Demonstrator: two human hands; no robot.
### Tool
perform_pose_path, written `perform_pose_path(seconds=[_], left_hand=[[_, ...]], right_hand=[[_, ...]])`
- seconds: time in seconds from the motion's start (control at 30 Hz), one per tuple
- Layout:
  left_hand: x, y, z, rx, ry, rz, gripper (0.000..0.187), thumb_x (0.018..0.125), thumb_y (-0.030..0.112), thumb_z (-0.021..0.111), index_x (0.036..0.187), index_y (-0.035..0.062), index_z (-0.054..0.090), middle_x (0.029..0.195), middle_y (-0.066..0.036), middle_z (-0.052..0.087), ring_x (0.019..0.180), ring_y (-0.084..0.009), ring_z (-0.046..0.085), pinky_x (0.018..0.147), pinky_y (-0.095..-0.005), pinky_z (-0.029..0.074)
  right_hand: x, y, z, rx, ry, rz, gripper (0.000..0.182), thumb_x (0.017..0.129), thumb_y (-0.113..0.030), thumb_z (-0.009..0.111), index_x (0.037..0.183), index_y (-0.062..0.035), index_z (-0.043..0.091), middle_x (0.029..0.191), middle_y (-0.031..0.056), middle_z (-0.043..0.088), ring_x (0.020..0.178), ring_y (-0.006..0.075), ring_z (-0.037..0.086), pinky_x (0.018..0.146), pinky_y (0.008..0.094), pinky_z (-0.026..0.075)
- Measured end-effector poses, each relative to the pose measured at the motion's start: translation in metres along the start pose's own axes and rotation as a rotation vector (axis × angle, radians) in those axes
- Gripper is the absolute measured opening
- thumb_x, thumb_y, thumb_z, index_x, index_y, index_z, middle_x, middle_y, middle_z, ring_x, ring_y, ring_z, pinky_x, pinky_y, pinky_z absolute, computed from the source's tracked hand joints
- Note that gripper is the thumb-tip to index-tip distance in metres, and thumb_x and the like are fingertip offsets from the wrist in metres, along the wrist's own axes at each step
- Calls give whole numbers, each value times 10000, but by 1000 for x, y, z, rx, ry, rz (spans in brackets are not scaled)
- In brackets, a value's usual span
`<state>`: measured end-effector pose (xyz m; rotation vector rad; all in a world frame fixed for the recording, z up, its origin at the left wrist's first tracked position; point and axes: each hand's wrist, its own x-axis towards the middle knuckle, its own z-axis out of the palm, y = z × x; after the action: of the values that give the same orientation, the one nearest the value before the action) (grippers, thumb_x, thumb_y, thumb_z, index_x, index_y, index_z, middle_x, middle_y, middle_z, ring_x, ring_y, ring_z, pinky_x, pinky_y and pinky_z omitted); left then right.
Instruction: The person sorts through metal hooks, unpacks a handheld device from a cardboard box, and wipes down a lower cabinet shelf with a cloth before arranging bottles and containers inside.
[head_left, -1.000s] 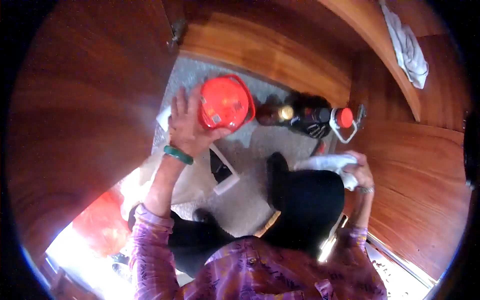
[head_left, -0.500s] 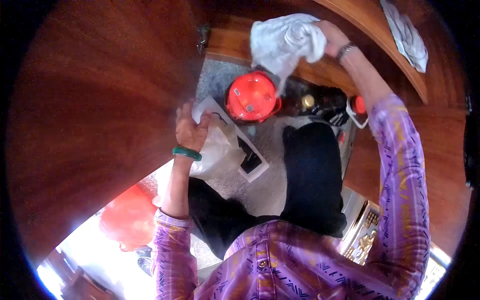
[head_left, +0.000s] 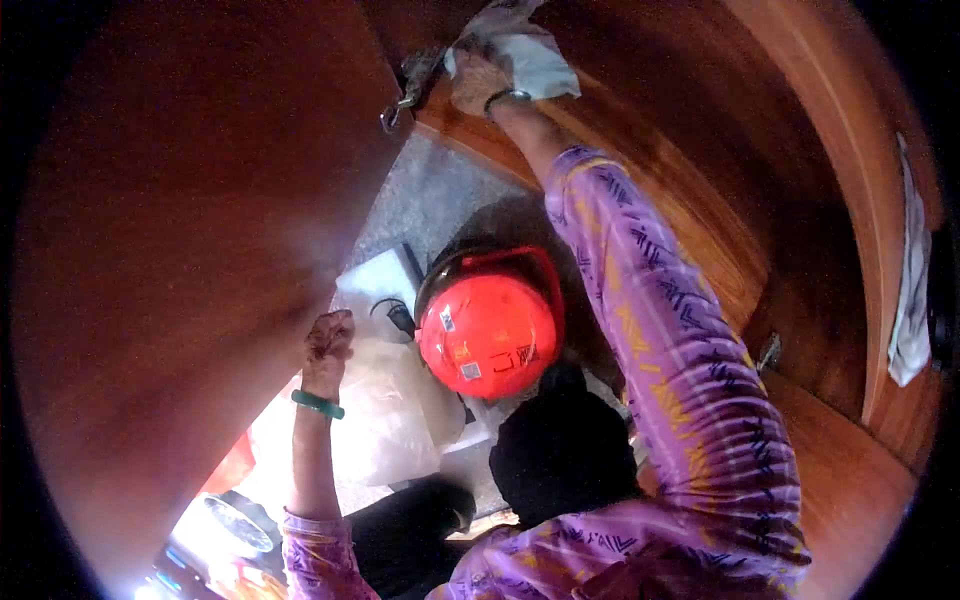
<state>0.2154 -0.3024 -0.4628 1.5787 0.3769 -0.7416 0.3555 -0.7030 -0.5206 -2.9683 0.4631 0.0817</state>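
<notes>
At the top of the view, my right hand (head_left: 480, 82) presses a pale cloth (head_left: 535, 65) against the dark wooden surface, close to a metal latch (head_left: 397, 112). My left hand (head_left: 329, 345), with a green bangle on the wrist, is at the edge of the large wooden panel (head_left: 210, 200); its fingers are curled, and what they hold, if anything, is hidden. Below and between the hands sits a round red container (head_left: 492, 335) with a red handle. A whitish plastic bag (head_left: 380, 415) lies just right of my left forearm.
A white box or board (head_left: 385, 275) lies on the grey floor (head_left: 440, 190) behind the bag. Another white cloth (head_left: 910, 290) hangs over the curved wooden edge (head_left: 855, 180) at the right. A red bag (head_left: 232, 468) shows at the lower left.
My right hand has moved left with the cloth, toward the latch. The left hand appears lower, its fingers now curled. The view has shifted, so the red container looks larger and lower.
</notes>
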Motion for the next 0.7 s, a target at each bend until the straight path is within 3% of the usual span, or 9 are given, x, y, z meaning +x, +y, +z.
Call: perform_pose_path(seconds=[0.1, 0.2, 0.37, 0.43, 0.47, 0.5, 0.57, 0.63, 0.7], left_hand=[[-8, -4, 3, 77, -8, -131, 241, 802, -49, 497, 1010, 48, 570, 953, -21, 572, 786, -71, 532, 530, -138, 363], [9, -21, 5, 322, -115, 194, 225, 793, -96, 507, 994, -4, 548, 945, -71, 574, 816, -127, 568, 661, -196, 485], [40, 6, -9, -826, -650, -372, 162, 812, -68, 499, 960, -12, 536, 925, -103, 564, 798, -176, 550, 616, -218, 470], [42, 8, -2, -744, -280, -422, 130, 824, -15, 508, 950, -7, 541, 901, -110, 559, 722, -146, 533, 494, -160, 400], [39, 7, 3, -745, -272, -419, 130, 824, -15, 508, 950, -7, 541, 901, -110, 559, 722, -146, 533, 494, -160, 400], [33, 13, 13, -584, -161, -318, 126, 821, -12, 510, 942, -17, 541, 889, -115, 557, 706, -136, 525, 482, -148, 388], [33, 9, 15, -523, -98, -242, 120, 815, -3, 509, 920, -56, 536, 847, -123, 542, 672, -108, 498, 438, -119, 346], [39, -8, 11, -398, -122, -173, 115, 814, 0, 514, 909, -61, 531, 856, -127, 537, 680, -107, 489, 431, -123, 345], [37, -11, 7, -271, -132, -93, 112, 812, 4, 519, 898, -67, 525, 865, -132, 533, 688, -106, 480, 424, -127, 344]], right_hand=[[-3, -4, 2, -102, -125, -99, 519, 804, -241, 463, 1285, -72, 364, 1343, 111, 352, 1227, 347, 358, 936, 685, 201], [-27, -9, -14, -187, -63, -102, 517, 807, -201, 457, 1294, -64, 350, 1376, 107, 322, 1218, 376, 362, 925, 698, 200], [-21, 63, 39, -302, -104, -331, 398, 820, -163, 464, 1202, -52, 467, 1239, 98, 480, 1128, 307, 458, 924, 526, 324], [-18, 74, 55, -343, -115, -415, 360, 824, -149, 467, 1168, -48, 511, 1188, 95, 539, 1094, 281, 494, 923, 461, 370], [-16, 75, 60, -357, -117, -446, 349, 826, -144, 468, 1156, -47, 526, 1170, 93, 559, 1082, 272, 506, 923, 439, 386], [-15, 67, 62, 392, -69, -177, 322, 816, -150, 493, 1117, -56, 556, 1080, 86, 594, 1027, 282, 527, 890, 426, 406], [-8, 52, 65, 731, 14, -206, 305, 804, -171, 518, 1086, -75, 579, 1036, 102, 601, 1010, 300, 528, 874, 415, 417], [-36, -9, 43, 200, 137, -396, 318, 789, -189, 524, 1089, -93, 573, 1152, 127, 530, 1119, 321, 447, 931, 474, 354], [-69, -44, 18, 86, 246, -288, 323, 777, -192, 530, 1084, -101, 574, 1222, 129, 486, 1190, 333, 386, 969, 531, 301]])
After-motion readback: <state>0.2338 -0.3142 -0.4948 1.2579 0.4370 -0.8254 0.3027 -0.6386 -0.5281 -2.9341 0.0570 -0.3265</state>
